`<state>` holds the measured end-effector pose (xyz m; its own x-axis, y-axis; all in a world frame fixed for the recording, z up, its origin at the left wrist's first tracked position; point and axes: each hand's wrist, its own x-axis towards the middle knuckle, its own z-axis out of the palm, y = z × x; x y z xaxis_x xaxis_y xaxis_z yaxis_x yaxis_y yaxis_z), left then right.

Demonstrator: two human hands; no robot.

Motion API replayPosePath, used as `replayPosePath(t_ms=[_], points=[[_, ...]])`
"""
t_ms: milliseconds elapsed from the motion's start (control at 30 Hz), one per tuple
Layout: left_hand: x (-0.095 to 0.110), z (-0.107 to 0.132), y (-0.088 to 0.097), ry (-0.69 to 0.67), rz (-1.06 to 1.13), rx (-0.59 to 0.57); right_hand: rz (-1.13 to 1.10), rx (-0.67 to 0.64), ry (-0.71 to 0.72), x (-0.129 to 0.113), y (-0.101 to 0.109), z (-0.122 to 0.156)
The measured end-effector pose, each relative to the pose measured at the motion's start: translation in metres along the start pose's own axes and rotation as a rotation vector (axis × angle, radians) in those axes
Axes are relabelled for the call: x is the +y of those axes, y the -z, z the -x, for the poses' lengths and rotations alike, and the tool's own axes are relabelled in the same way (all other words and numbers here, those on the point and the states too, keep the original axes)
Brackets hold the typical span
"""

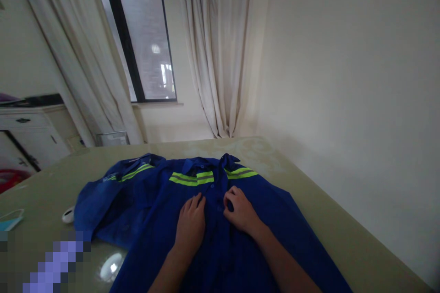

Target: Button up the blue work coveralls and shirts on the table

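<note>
A dark blue work shirt lies spread front up beneath the left hand and right hand. Its collar, rumpled and partly raised, sits beyond the fingers. Grey-striped yellow-green bands cross the chest just past both hands. Between them runs the front opening, with small round buttons showing.

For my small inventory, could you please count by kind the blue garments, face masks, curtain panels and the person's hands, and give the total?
Blue garments: 2 (front garment, left garment)
Face masks: 1 (mask at the left edge)
Curtain panels: 2 (left panel, right panel)
Hands: 2 (left hand, right hand)
Total: 7
</note>
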<state>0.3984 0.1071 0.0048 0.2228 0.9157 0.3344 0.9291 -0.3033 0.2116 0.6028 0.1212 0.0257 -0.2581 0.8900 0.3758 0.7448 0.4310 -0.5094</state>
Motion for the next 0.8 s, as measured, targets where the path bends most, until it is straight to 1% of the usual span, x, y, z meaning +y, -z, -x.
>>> replayPosePath(t_ms=[100, 167, 233, 367, 433, 500, 567, 667, 733, 800], points=[[-0.002, -0.002, -0.002, -0.119, 0.144, -0.026, -0.035, -0.015, 0.006, 0.002, -0.001, 0.001], [0.005, -0.004, 0.001, -0.144, 0.237, -0.054, -0.031, -0.015, 0.000, 0.001, -0.002, 0.002], [0.016, -0.007, 0.005, -0.086, 0.295, -0.065, -0.027, -0.018, -0.019, 0.000, -0.002, 0.002], [0.035, -0.013, 0.006, 0.098, 0.320, -0.068, -0.039, -0.047, -0.019, -0.003, 0.003, 0.003], [0.037, -0.014, 0.003, 0.157, 0.338, -0.072, -0.025, -0.049, 0.002, -0.006, 0.006, 0.005], [0.034, -0.015, 0.000, 0.182, 0.392, -0.064, 0.018, -0.028, 0.028, -0.010, 0.007, 0.007], [0.029, -0.017, -0.001, 0.203, 0.513, -0.067, 0.069, 0.012, 0.063, -0.015, 0.006, 0.008], [0.020, -0.021, 0.000, 0.247, 0.842, -0.110, 0.112, 0.069, 0.163, -0.022, 0.005, 0.008], [0.017, -0.024, 0.001, 0.269, 1.043, -0.114, 0.123, 0.077, 0.244, -0.026, 0.005, 0.007], [0.016, -0.027, 0.002, 0.293, 1.134, -0.089, 0.132, 0.060, 0.292, -0.028, 0.006, 0.005]])
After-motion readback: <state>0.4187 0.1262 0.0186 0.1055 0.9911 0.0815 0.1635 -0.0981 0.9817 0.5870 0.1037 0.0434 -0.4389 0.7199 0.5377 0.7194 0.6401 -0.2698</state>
